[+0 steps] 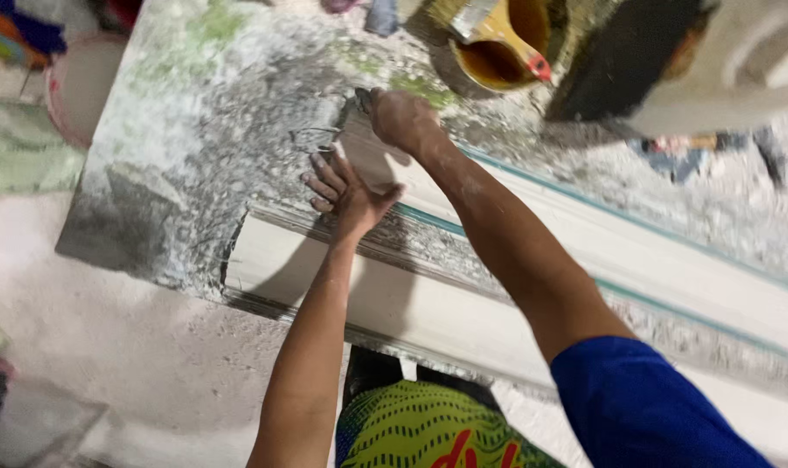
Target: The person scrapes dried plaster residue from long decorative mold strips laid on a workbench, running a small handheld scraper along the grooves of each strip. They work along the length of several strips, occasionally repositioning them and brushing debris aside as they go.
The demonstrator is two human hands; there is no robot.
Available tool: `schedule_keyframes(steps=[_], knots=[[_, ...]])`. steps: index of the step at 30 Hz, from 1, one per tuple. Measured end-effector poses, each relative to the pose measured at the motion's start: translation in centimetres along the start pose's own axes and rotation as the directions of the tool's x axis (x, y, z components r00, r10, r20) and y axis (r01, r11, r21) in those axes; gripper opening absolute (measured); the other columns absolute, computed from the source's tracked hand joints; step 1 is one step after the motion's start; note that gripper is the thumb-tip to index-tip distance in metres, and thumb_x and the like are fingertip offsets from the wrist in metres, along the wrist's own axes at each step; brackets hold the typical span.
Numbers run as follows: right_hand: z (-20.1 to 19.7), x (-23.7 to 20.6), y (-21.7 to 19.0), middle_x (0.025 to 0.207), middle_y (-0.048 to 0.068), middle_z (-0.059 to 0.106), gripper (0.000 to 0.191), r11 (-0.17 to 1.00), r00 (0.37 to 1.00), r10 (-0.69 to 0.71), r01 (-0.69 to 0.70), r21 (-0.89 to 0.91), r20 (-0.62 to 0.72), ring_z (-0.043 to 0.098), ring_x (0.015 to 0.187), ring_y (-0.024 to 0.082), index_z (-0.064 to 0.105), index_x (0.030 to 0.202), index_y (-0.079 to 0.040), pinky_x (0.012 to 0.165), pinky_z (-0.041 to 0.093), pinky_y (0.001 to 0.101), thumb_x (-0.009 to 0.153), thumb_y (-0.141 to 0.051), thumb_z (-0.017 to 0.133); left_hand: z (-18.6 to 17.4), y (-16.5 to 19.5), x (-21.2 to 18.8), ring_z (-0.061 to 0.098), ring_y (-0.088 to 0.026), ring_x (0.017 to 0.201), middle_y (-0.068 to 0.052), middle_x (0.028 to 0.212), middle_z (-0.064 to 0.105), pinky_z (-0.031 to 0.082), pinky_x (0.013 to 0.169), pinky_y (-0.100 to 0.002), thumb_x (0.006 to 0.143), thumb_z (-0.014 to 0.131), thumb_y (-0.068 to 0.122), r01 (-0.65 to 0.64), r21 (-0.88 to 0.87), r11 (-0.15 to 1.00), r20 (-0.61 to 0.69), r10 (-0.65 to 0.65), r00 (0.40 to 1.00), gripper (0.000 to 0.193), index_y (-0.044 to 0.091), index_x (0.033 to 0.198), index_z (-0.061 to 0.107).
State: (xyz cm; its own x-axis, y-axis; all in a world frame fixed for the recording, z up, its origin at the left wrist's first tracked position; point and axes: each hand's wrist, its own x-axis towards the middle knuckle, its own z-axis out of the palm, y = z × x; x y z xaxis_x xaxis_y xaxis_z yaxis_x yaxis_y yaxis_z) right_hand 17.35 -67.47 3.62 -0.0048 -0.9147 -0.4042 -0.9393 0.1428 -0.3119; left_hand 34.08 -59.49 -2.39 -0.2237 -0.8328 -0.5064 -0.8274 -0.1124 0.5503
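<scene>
With the left hand (346, 189) spread flat, gripping nothing, on the white plaster moulding (463, 286) under both palms, the right hand (402, 117) should keep its small dark tool (362, 98), clenched just beyond, low and steady along the edge.

A matt, chalky white plaster moulding (515, 260) is seen on a rough, plaster-crusted grey worktable (194, 147). A glossy yellow plastic jug (502, 43) is smeared inside.
</scene>
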Motion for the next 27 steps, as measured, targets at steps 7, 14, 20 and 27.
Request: schedule_keyframes(steps=[7, 14, 20, 27], knots=[[1.0, -17.9, 17.7, 0.074, 0.014, 0.071, 0.033, 0.965, 0.937, 0.25, -0.219, -0.146, 0.246, 0.062, 0.049, 0.019, 0.059, 0.139, -0.015, 0.037, 0.048, 0.0341, 0.107, -0.02, 0.05, 0.1, 0.4, -1.3, -0.028, -0.057, 0.146, -0.026, 0.165, -0.033, -0.001, 0.114, -0.078, 0.063, 0.071, 0.088, 0.158, 0.044, 0.986, 0.12, -0.163, 0.979, 0.157, 0.013, 0.16, -0.026], [-0.2, -40.2, 37.8, 0.08, 0.012, 0.072, 0.038, 0.779, 0.781, 0.577, -0.439, -0.447, 0.239, 0.065, 0.048, 0.018, 0.054, 0.148, -0.023, 0.033, 0.05, 0.0285, 0.112, -0.027, 0.041, 1.4, -0.3, -0.3, -0.031, -0.061, 0.145, -0.031, 0.164, -0.032, -0.001, 0.111, -0.081, 0.067, 0.075, 0.086, 0.165, 0.104, 0.981, 0.091, -0.175, 0.98, 0.157, 0.008, 0.16, -0.026], [6.8, -46.6, 41.3, 0.131, 0.02, 0.06, 0.052, 0.915, 0.919, 0.383, -0.363, 0.174, -0.097, 0.069, 0.09, 0.03, 0.05, 0.149, -0.016, 0.062, 0.061, 0.0421, 0.098, -0.025, 0.054, 2.1, -1.1, -1.5, -0.021, -0.057, 0.151, -0.031, 0.167, -0.024, -0.001, 0.118, -0.075, 0.065, 0.077, 0.082, 0.204, 0.14, 0.969, 0.046, -0.213, 0.976, 0.159, 0.005, 0.16, -0.026], [10.5, -43.0, 30.1, 0.072, 0.005, 0.056, 0.027, -0.422, 0.477, 0.849, 0.353, 0.835, 0.228, 0.054, 0.058, 0.016, 0.057, 0.097, -0.008, 0.053, 0.049, 0.0346, 0.103, -0.035, 0.052, 1.7, 0.4, -4.0, -0.023, -0.057, 0.152, -0.029, 0.168, -0.026, -0.003, 0.118, -0.074, 0.066, 0.077, 0.077, 0.226, 0.131, 0.965, 0.062, -0.235, 0.97, 0.157, 0.006, 0.159, -0.028]])
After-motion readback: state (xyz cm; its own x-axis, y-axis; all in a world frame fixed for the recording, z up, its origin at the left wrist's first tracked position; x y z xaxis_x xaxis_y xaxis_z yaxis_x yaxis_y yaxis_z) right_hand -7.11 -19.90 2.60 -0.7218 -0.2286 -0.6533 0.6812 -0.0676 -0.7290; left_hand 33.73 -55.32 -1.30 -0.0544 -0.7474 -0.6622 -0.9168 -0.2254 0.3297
